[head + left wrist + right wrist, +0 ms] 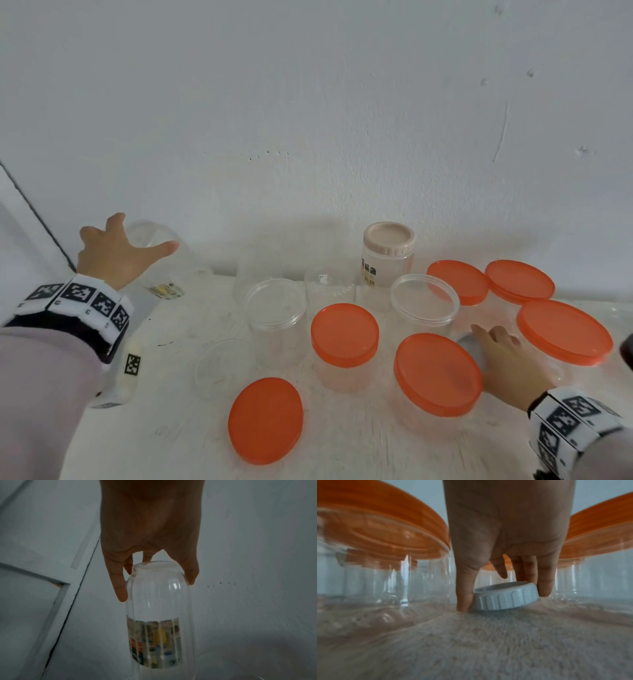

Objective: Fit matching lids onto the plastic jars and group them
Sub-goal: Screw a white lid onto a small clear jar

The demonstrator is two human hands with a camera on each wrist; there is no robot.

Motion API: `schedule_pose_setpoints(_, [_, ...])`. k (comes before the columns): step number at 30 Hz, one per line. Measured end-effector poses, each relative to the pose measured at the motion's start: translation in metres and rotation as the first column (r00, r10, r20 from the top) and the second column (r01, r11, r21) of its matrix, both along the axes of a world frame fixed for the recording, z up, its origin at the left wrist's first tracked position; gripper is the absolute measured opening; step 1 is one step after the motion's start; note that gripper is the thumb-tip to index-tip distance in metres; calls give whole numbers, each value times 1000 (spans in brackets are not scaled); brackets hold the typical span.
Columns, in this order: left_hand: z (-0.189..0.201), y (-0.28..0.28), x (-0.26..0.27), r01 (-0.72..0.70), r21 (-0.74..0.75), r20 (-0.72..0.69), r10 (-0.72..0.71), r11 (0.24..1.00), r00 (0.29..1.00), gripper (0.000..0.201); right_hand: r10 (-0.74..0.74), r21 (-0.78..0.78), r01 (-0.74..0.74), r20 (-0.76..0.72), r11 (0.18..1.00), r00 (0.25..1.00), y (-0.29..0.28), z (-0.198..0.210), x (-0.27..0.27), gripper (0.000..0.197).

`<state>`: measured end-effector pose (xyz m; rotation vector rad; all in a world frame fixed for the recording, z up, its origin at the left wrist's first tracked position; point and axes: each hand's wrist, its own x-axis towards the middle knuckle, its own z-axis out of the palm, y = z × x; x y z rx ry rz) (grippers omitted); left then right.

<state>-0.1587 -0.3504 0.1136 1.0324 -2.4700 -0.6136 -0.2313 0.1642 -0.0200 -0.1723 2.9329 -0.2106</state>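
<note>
My left hand [137, 236] grips the rounded upper end of a tall clear jar [159, 615] with a colourful label [164, 289], at the table's back left by the wall. The index finger [120, 588] and thumb lie on opposite sides of it. My right hand [504, 599] reaches down between two orange-lidded jars [436, 373] [565, 335] and pinches a pale ribbed screw lid [510, 601], tilted on the white table [342, 445]. From the head view only a sliver of that lid [466, 339] shows. Two clear jars [274, 308] [424, 301] stand without lids.
A loose orange lid [265, 419] lies near the front. More orange-lidded jars [344, 330] [457, 281] [520, 281] and a beige-lidded jar [388, 253] stand mid and back right. Faint clear jars [260, 270] stand along the wall, and a low clear container [222, 366] sits front left.
</note>
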Motion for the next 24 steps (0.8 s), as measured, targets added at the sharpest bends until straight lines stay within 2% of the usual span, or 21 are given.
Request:
schedule_pose_setpoints(4, [-6,-7,38,0,154,-124,19,988,992,105,37,40,-34,-93,999,995,5,17,10,105])
schedule_pose_setpoints(7, [-11,-7,66,-11,353,-263,110,936,959,110,32,5,-31,-119,999,992,12,34,16,106])
schedule_pose_setpoints(9, [-15,-4,83,49,539,-333,160,841,929,115,24,-38,-30,-151,999,988,18,44,19,107])
schedule_pose_setpoints(10, [-18,-1,92,91,603,-353,162,793,921,111,13,-72,-26,-174,997,985,21,49,22,108])
schedule_pose_setpoints(13, [-28,16,118,209,731,-368,118,649,922,85,-8,-178,-35,-238,983,971,26,64,29,106])
schedule_pose_setpoints(15, [-37,32,133,302,798,-408,99,521,908,77,1,-255,-73,-272,964,962,27,75,32,103])
schedule_pose_setpoints(18, [-48,65,151,385,860,-451,147,334,880,50,29,-380,-145,-295,914,955,18,91,38,103])
schedule_pose_setpoints(21, [-60,100,164,396,891,-419,69,221,905,63,101,-458,-219,-268,862,958,-1,107,48,103])
schedule_pose_setpoints(24, [-75,127,169,406,906,-408,-6,120,913,58,203,-506,-286,-213,814,956,-23,120,61,102])
